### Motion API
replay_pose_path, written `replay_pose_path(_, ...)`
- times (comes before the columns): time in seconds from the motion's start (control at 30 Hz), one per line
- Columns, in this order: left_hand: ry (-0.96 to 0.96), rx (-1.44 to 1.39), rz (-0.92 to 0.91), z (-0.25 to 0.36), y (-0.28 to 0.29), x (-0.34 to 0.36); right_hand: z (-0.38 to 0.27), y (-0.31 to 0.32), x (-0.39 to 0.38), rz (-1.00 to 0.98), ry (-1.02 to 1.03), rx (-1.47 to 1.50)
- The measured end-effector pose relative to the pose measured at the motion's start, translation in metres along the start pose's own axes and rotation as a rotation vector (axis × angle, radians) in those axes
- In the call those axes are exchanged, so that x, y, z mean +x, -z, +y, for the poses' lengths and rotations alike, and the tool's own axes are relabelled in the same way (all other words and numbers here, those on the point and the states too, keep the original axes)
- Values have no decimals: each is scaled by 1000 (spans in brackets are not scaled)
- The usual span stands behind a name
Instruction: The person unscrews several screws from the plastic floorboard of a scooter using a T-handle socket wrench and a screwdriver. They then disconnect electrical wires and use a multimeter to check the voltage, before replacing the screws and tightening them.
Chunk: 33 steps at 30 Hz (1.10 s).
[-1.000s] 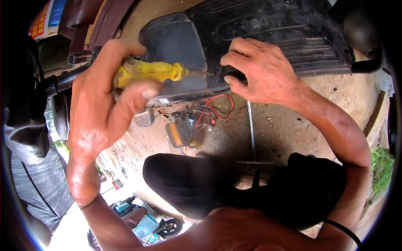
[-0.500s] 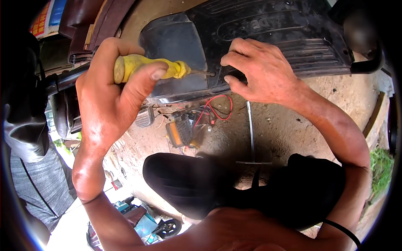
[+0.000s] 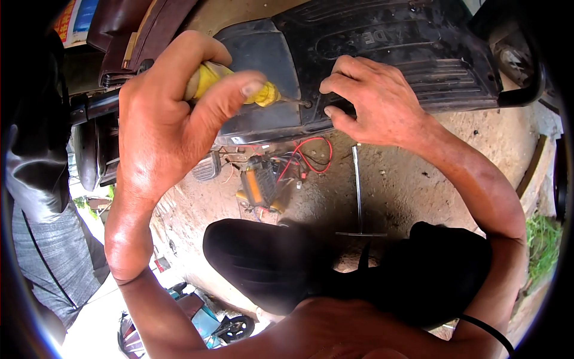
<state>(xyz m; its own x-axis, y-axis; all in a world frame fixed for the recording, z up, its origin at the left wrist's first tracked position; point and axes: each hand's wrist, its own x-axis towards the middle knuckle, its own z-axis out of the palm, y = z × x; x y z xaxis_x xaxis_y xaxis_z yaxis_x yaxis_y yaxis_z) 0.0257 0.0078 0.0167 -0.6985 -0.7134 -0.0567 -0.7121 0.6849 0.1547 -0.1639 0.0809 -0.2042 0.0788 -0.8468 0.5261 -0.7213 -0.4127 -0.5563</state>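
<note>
My left hand [image 3: 158, 128] is closed round a yellow-handled screwdriver [image 3: 264, 94], held slanting nearly flat, its thin shaft reaching a small dark fastener [image 3: 307, 105] on a black plastic panel [image 3: 293, 36]. Just right of that point, my right hand [image 3: 376, 105] rests at the panel's lower edge, fingers bent but apart and thumb separate, with nothing visible in it. Below the panel, red and black wires [image 3: 317, 164] and a boxy part [image 3: 260, 185] lie on the dusty ground, beside a long metal T-handled tool [image 3: 358, 191].
My dark-clad knees [image 3: 263, 263] are below. Maroon padded pieces [image 3: 143, 24] stand at upper left, with black covering and grey fabric [image 3: 42, 257] along the left side. A blue two-wheeled vehicle [image 3: 209, 323] appears at the bottom left; grass [image 3: 541, 245] grows at right.
My left hand has moved up and right, and the screwdriver handle sits higher and more hidden by the fingers. My right hand has shifted very slightly.
</note>
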Motion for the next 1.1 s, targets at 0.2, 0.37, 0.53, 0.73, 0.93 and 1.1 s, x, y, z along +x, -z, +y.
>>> replay_pose_path(0.2, -534, 52, -69, -7, 5, 7, 3, 0, -2, 18, 11, -2)
replay_pose_path(0.37, 155, 2, -65, 12, 3, 3, 1, 0, -1, 26, 17, -6)
replay_pose_path(0.53, -396, 49, 20, -7, 3, 8, 3, 0, -2, 7, 11, 2)
replay_pose_path(0.73, -26, 2, -19, 7, 1, 1, 2, 1, -1, 1, 0, 4)
replay_pose_path(0.93, -355, -48, -2, -11, 0, 5, 4, -1, -3, 13, 12, 0)
replay_pose_path(1.1, -131, 19, -24, 6, -1, 1, 2, 1, -1, 16, 13, 5)
